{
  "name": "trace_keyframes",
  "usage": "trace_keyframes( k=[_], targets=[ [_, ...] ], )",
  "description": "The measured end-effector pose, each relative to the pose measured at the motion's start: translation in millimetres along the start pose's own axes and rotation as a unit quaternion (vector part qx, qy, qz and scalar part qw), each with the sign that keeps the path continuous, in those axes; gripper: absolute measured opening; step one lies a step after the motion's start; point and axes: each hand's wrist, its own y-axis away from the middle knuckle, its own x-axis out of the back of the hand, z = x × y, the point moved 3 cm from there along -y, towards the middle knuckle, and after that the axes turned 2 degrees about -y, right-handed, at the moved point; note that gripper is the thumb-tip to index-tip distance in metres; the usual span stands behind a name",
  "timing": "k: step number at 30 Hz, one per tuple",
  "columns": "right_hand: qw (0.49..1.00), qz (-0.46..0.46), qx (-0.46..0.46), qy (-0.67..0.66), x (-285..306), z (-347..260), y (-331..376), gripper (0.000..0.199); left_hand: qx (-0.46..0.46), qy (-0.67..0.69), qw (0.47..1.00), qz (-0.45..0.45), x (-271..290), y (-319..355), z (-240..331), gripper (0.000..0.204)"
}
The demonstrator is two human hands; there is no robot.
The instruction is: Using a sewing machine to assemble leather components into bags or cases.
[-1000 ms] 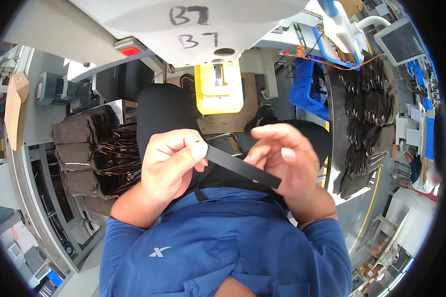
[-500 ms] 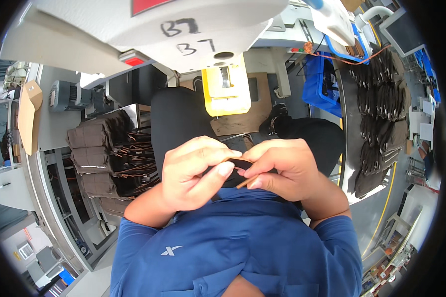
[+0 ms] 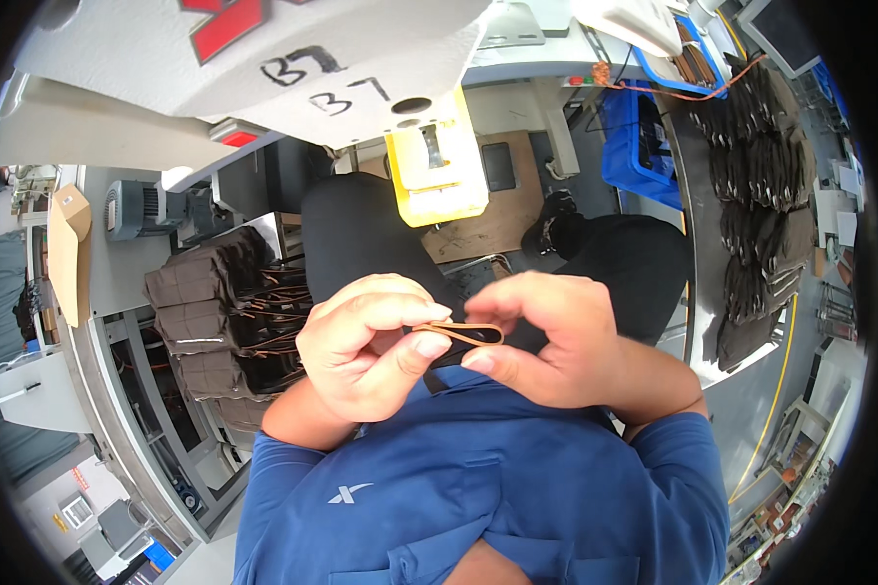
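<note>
Above my lap, my left hand pinches the two ends of a narrow tan strap between thumb and fingers. Folded back on itself, the strap forms a flat loop whose rounded bend points right; its inner side looks dark. My right hand is beside that bend, thumb and fingers spread around it. The right thumb tip lies just under the loop, and whether it touches I cannot tell. Those right fingers are slightly blurred.
A white sewing-machine-like head overhangs the front, with a yellow plate below it. Stacked dark pieces with tan strips stand at left; dark bundles lie on a right-hand table. A blue bin and a grey motor flank my legs.
The strap has gone from an open curve held by both hands to a folded loop in my left hand. My right fingers have let go and spread. The view has shifted slightly.
</note>
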Motion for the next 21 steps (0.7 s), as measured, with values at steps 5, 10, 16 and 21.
trace_keyframes(
  k=[5, 10, 16, 21],
  targets=[
    [0.984, -0.053, 0.120, 0.123, -7.3, -1.6, 3.5, 0.029, -0.013, 0.015, 1.000, 0.001, 0.4, 1.0, -2.1, 0.020],
    [0.978, -0.027, 0.168, 0.120, -9.1, -6.5, 3.6, 0.026, -0.015, 0.056, 0.998, 0.000, -0.5, 1.9, -3.1, 0.020],
    [0.989, -0.033, 0.135, 0.044, -8.8, -2.3, 7.9, 0.023, -0.039, 0.114, 0.992, -0.039, -1.3, -0.5, -5.7, 0.029],
    [0.993, -0.095, 0.050, -0.055, -2.8, -1.0, 6.2, 0.021, -0.082, 0.147, 0.981, -0.096, -5.9, -6.5, -5.0, 0.047]
  ],
)
